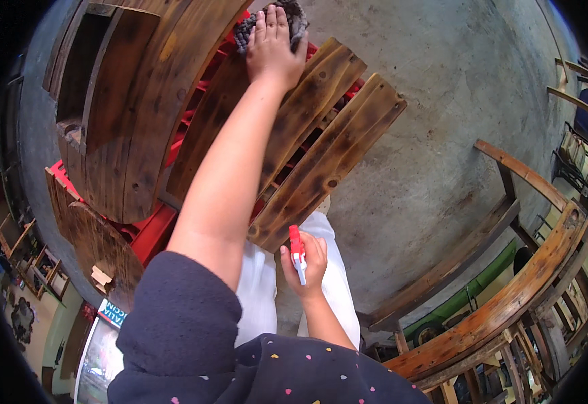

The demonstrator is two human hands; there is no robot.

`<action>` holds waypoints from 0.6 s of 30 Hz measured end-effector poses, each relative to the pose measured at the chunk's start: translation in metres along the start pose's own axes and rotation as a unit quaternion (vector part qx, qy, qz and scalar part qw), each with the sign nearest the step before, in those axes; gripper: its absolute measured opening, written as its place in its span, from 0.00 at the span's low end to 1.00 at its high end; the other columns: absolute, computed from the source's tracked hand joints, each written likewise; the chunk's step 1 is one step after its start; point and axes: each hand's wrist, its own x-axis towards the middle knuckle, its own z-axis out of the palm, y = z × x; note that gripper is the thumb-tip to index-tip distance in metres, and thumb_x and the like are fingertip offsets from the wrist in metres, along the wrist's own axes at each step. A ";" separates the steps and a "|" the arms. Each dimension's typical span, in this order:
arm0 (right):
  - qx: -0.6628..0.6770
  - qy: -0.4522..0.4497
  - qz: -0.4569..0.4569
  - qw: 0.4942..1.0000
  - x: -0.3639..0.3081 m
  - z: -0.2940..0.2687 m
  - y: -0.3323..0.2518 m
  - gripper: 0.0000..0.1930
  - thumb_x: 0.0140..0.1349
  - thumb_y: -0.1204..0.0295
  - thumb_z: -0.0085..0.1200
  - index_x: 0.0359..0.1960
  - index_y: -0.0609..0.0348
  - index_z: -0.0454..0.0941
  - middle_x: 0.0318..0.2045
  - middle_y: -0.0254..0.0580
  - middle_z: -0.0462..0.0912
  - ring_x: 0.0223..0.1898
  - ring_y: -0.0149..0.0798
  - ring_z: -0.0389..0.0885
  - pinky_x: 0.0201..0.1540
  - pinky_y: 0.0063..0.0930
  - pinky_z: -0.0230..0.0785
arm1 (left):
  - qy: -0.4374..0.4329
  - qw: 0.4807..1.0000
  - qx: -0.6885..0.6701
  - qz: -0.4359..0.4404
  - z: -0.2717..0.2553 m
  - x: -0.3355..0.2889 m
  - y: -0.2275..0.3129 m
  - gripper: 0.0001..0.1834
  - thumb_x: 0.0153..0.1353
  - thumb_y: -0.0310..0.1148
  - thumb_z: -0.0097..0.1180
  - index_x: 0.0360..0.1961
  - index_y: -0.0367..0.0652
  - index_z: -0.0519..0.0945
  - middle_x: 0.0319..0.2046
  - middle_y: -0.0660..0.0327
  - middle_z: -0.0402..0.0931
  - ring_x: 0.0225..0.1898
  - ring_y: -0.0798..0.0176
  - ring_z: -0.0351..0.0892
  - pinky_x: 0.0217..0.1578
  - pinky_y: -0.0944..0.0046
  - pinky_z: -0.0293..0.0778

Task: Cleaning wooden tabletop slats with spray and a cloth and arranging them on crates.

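Observation:
Far forward, my left hand (273, 55) presses a bunched dark grey cloth (243, 32) onto the far end of a scorched wooden plank. Its fingers stretch over the cloth and the thumb sits at the side. Close to my lap, my right hand (309, 266) is wrapped round a spray bottle (297, 246) with a red and white trigger head; the rest of the bottle is hidden. Between my hands lie burnt-brown planks, a middle one (321, 87) and a right one (338, 158), side by side with gaps. My left forearm covers part of them.
Red plastic crates (154, 232) support the planks. At left stands a large dark wooden piece (132, 121) with a rectangular opening. A wooden bench frame (509, 316) curves along the right. Stained concrete floor (435, 101) stretches beyond the planks.

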 end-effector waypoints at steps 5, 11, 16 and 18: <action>-0.016 -0.011 0.002 1.000 0.007 -0.006 0.005 0.18 0.49 0.72 0.66 0.42 0.63 0.77 0.38 0.49 0.83 0.34 0.50 0.75 0.41 0.37 0.67 | -0.018 1.000 0.017 0.011 0.020 0.008 0.015 0.40 0.71 0.52 0.37 0.76 0.42 0.43 0.77 0.57 0.37 0.78 0.52 0.31 0.75 0.56 0.34; -0.018 0.011 0.006 1.000 0.004 -0.004 0.007 0.17 0.50 0.72 0.65 0.42 0.62 0.77 0.36 0.46 0.82 0.34 0.49 0.73 0.41 0.37 0.66 | 0.033 0.994 -0.093 0.044 -0.018 -0.111 -0.042 0.35 0.72 0.51 0.39 0.75 0.48 0.53 0.75 0.57 0.48 0.76 0.52 0.43 0.72 0.51 0.44; 0.007 -0.011 0.018 1.000 -0.006 0.009 0.006 0.17 0.50 0.73 0.65 0.42 0.61 0.77 0.36 0.45 0.82 0.34 0.48 0.74 0.42 0.37 0.65 | -0.020 0.976 -0.056 -0.209 -0.073 -0.259 -0.090 0.38 0.72 0.51 0.38 0.75 0.40 0.47 0.76 0.48 0.41 0.76 0.41 0.37 0.72 0.46 0.41; -0.005 -0.033 0.010 0.999 -0.007 0.013 0.006 0.17 0.50 0.74 0.65 0.42 0.61 0.77 0.36 0.44 0.82 0.34 0.48 0.74 0.42 0.36 0.65 | -0.019 0.955 -0.081 -0.284 -0.079 -0.295 -0.101 0.40 0.73 0.52 0.36 0.75 0.38 0.43 0.76 0.44 0.36 0.76 0.40 0.34 0.73 0.46 0.38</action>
